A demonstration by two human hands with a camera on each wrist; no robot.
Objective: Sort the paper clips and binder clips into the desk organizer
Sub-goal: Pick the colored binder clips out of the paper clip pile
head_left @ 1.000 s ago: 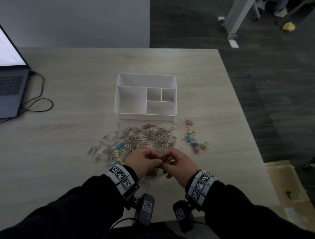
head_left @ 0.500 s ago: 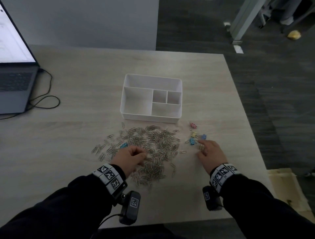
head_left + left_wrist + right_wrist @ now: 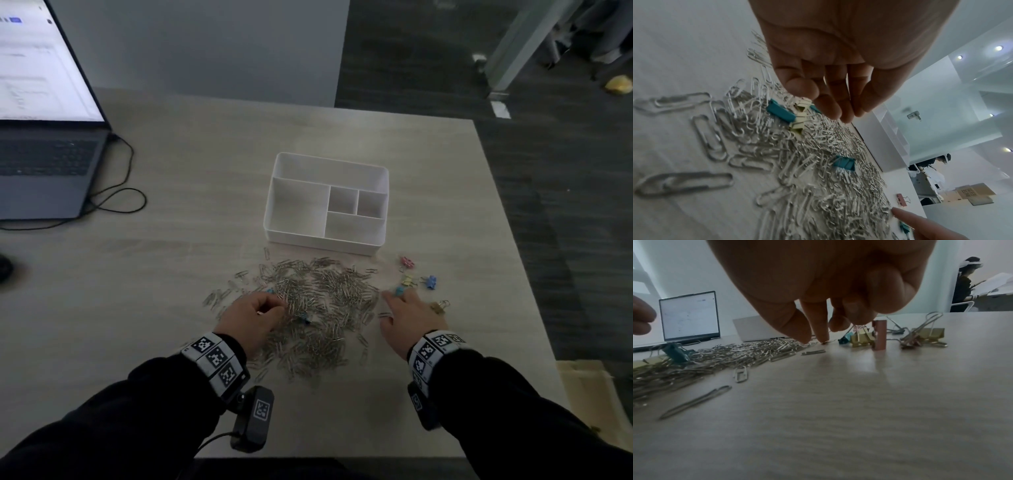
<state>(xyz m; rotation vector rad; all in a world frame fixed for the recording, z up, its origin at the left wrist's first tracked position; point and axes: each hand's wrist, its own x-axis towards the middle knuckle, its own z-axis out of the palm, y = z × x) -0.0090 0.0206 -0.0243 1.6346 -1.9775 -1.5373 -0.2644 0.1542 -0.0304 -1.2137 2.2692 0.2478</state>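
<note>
A: Setting: pale wood-grain desk (image 3: 191,274), dark floor beyond its right edge. Far left, an open laptop (image 3: 48,164) with its cable (image 3: 118,202) looped beside it.

B: Next rightward?

A: The left hand (image 3: 251,317) sits over the left part of the paper clips (image 3: 318,301), a loose silver heap spread just in front of the desk organizer (image 3: 327,205). Its fingers (image 3: 830,104) are curled down, tips close together. The left wrist view shows them just above a cream binder clip (image 3: 799,120) next to a teal binder clip (image 3: 780,111); whether they hold anything cannot be told.

B: The organizer itself?

A: White, five compartments, all apparently empty. Judgement: sorting has barely begun.

B: And on the right?

A: The right hand (image 3: 409,317) lies at the heap's right edge, fingers (image 3: 818,331) extended downward, tips touching the desk; nothing gripped. Just beyond it lie the coloured binder clips (image 3: 416,279), and a gold binder clip (image 3: 440,306) is at its right side.

B: Handling notes?

A: Judgement only. Paper clips: light, thin, slippery, likely to tangle; better scooped or pinched in small bunches than picked singly. Binder clips: stiff, small, sprung; take by the body or the wire handles. Those buried in the heap may drag paper clips along when lifted.
</note>
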